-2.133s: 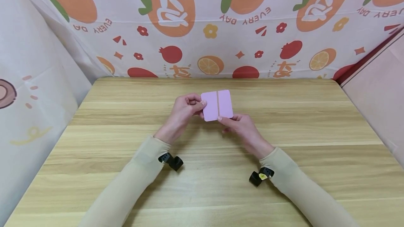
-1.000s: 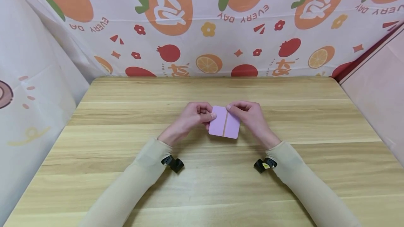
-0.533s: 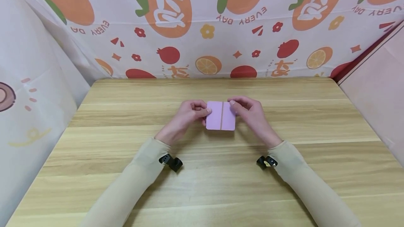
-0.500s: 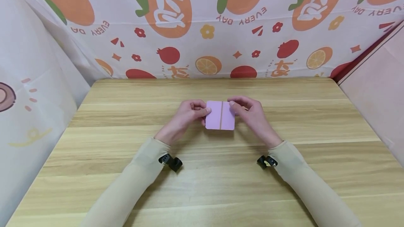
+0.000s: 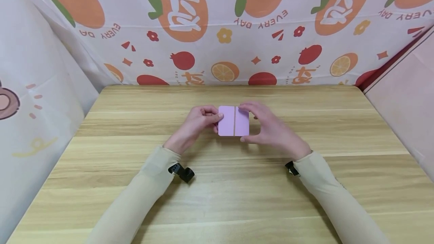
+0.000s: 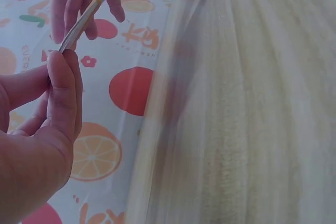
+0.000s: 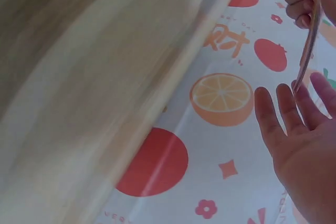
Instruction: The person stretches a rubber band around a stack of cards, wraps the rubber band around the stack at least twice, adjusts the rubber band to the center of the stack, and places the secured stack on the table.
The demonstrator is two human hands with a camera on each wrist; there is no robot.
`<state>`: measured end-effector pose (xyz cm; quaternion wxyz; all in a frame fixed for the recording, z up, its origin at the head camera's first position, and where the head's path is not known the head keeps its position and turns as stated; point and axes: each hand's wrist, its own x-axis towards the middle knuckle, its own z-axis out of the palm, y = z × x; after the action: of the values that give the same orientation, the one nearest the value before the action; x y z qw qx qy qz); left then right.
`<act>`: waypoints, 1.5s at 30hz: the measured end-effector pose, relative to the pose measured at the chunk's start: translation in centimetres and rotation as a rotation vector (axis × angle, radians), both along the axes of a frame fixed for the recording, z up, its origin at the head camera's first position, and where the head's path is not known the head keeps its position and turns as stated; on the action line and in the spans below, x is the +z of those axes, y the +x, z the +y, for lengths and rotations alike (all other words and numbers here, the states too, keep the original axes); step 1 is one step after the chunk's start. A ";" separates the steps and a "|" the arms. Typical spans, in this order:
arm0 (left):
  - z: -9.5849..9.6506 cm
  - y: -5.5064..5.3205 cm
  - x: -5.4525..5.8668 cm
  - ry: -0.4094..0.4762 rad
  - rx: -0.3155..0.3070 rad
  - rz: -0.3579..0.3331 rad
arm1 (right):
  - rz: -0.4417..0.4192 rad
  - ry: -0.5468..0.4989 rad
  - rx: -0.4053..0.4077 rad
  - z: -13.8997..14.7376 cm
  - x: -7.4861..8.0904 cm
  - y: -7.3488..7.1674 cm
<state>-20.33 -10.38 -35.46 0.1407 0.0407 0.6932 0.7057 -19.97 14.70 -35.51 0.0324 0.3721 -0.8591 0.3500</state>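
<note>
A thin square stack of lilac paper sheets (image 5: 226, 123) is held up over the table, with a tan rubber band (image 5: 234, 122) running across its face from top to bottom. My left hand (image 5: 194, 125) pinches its left edge, thumb on the front face and fingers behind. Around the right edge my right hand (image 5: 271, 128) is spread, with a finger near the top edge and the thumb near the lower corner. The right wrist view shows the right hand (image 7: 307, 153) with extended fingers by the edge of the stack (image 7: 310, 38). Whether they touch it is unclear.
A wood-grain table (image 5: 217, 199) lies beneath both hands. Behind it hangs a white cloth (image 5: 264, 48) printed with fruit, and pale cloth panels (image 5: 44, 67) flank the sides. Black straps with small cameras (image 5: 183, 172) sit on the wrists.
The sheet stack was tilted, then levelled and moved slightly left. My right hand has released its pinch at the top right and spread around the right side. My left hand keeps its pinch.
</note>
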 end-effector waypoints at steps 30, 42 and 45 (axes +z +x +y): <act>-0.3 0.3 1.2 -0.864 -0.286 0.690 | -0.016 0.001 -0.061 0.1 -0.7 -0.3; -0.3 0.5 1.2 -0.889 -0.297 0.681 | -0.052 0.085 -0.098 0.3 -0.5 -0.2; -0.2 0.5 1.1 -0.896 -0.291 0.684 | -0.047 0.104 -0.101 0.2 -0.5 -0.2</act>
<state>-19.82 -10.62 -34.37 0.0078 0.2975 0.9176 0.2636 -20.19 14.92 -36.03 0.0103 0.3210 -0.8944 0.3114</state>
